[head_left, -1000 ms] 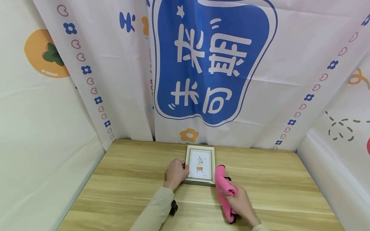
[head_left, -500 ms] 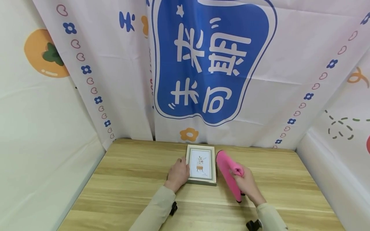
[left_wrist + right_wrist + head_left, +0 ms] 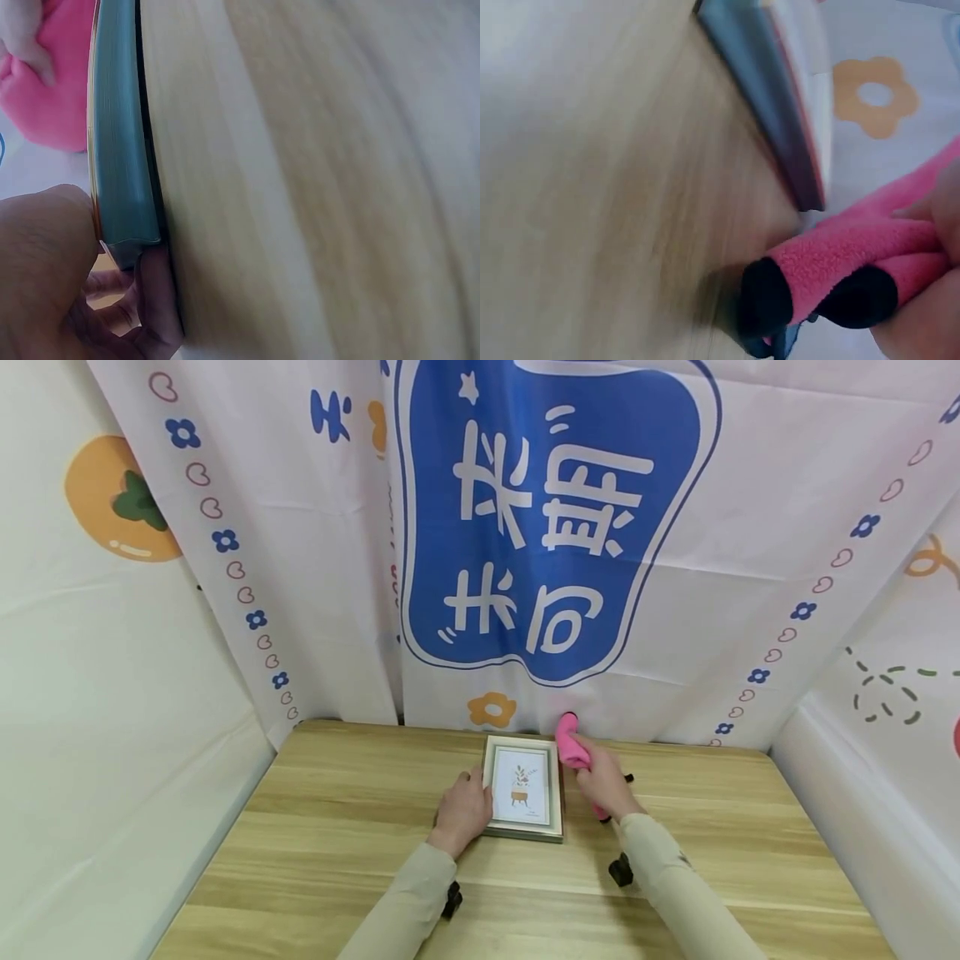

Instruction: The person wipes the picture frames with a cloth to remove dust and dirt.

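A picture frame with a pale border and a potted-plant print lies face up on the wooden table, near its back edge. My left hand grips the frame's left side; in the left wrist view the thumb lies on the front and fingers curl beneath the corner. In my right hand is a bunched pink cloth with black edging, held at the frame's upper right side. The right wrist view shows folds of the cloth between the fingers, close to the frame's blue-grey edge.
The wood-grain table spreads on both sides of the frame. A printed white curtain hangs right behind the table's back edge, and white walls stand left and right. Black wrist mounts sit under both sleeves.
My right hand has carried the pink cloth from the frame's lower right, away to the right, then up to its upper right side. The left hand keeps its grip on the frame.
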`<state>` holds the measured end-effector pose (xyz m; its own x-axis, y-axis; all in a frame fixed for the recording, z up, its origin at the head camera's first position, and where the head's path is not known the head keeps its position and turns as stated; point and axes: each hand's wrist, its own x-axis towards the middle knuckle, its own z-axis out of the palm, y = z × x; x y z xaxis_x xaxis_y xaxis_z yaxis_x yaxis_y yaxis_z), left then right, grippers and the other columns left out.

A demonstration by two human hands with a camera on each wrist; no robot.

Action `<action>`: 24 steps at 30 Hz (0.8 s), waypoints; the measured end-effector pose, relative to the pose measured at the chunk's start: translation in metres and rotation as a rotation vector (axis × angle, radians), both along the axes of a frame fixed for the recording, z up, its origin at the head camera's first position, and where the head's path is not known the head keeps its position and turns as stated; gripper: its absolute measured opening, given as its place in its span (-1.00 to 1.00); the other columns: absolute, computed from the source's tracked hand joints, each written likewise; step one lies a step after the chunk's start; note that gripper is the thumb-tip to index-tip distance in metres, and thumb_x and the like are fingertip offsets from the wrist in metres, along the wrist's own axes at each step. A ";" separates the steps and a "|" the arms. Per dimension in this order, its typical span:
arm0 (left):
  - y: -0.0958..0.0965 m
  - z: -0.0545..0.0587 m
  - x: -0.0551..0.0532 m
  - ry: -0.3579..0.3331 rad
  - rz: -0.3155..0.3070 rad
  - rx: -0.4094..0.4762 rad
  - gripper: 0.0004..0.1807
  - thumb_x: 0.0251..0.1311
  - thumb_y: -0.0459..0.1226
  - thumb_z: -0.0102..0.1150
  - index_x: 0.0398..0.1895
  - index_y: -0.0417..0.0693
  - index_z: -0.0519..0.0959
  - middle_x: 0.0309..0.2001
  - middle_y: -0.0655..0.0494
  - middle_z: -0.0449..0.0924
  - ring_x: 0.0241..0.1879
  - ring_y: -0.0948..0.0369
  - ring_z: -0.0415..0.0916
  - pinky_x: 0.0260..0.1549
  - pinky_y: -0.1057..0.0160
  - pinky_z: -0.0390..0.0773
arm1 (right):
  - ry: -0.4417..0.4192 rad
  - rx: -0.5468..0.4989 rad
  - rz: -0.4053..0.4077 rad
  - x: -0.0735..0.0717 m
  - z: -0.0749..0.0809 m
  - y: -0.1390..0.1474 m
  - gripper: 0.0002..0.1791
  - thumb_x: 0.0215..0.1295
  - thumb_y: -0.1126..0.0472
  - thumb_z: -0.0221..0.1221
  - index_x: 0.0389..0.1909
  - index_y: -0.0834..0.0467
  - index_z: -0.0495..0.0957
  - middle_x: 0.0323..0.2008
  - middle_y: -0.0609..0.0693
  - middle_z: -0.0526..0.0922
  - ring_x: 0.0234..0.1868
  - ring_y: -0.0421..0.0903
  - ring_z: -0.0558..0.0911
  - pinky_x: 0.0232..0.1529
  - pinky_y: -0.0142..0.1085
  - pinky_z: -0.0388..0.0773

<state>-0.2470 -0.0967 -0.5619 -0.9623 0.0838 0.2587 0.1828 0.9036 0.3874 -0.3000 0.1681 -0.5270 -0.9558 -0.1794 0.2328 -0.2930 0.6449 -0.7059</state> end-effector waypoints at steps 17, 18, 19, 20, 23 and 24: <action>-0.002 0.005 -0.001 -0.026 -0.010 0.009 -0.67 0.50 -0.25 0.21 0.14 -0.32 0.55 -0.22 -0.23 0.66 -0.35 -0.15 0.68 -0.35 -0.14 0.72 | -0.030 0.320 0.161 -0.013 -0.012 -0.018 -0.25 0.20 0.56 0.07 0.47 0.19 0.51 0.42 0.16 0.58 0.16 0.11 0.63 0.27 0.08 0.60; -0.003 0.004 -0.001 -0.020 -0.013 0.008 -0.67 0.51 -0.24 0.21 0.13 -0.33 0.55 -0.22 -0.24 0.66 -0.35 -0.15 0.68 -0.36 -0.14 0.72 | -0.032 0.325 0.159 -0.013 -0.012 -0.019 -0.26 0.21 0.55 0.08 0.47 0.19 0.52 0.43 0.16 0.58 0.15 0.13 0.64 0.27 0.09 0.60; -0.003 0.004 -0.001 -0.016 -0.013 0.009 -0.68 0.50 -0.25 0.21 0.13 -0.33 0.55 -0.23 -0.24 0.65 -0.36 -0.15 0.68 -0.37 -0.14 0.72 | -0.035 0.332 0.154 -0.012 -0.011 -0.019 -0.27 0.23 0.53 0.08 0.47 0.17 0.51 0.44 0.14 0.57 0.20 0.13 0.64 0.31 0.10 0.58; -0.003 0.004 -0.001 -0.015 -0.013 0.010 -0.67 0.50 -0.24 0.22 0.13 -0.33 0.55 -0.23 -0.24 0.65 -0.36 -0.16 0.68 -0.37 -0.15 0.71 | -0.042 0.336 0.151 -0.012 -0.011 -0.019 -0.28 0.25 0.51 0.09 0.47 0.17 0.52 0.45 0.12 0.56 0.25 0.14 0.63 0.34 0.11 0.56; -0.002 0.005 -0.002 -0.030 -0.007 0.011 -0.67 0.51 -0.24 0.21 0.14 -0.33 0.55 -0.21 -0.25 0.66 -0.35 -0.15 0.68 -0.36 -0.14 0.72 | -0.056 0.327 0.160 -0.011 -0.011 -0.020 -0.32 0.26 0.51 0.09 0.44 0.18 0.54 0.45 0.12 0.56 0.24 0.15 0.64 0.33 0.08 0.57; -0.002 0.005 -0.002 -0.040 -0.002 0.012 -0.66 0.51 -0.23 0.21 0.15 -0.33 0.55 -0.20 -0.25 0.66 -0.34 -0.16 0.69 -0.34 -0.15 0.73 | -0.052 0.325 0.165 -0.011 -0.010 -0.021 -0.33 0.25 0.52 0.09 0.42 0.19 0.56 0.44 0.14 0.57 0.22 0.14 0.65 0.29 0.06 0.59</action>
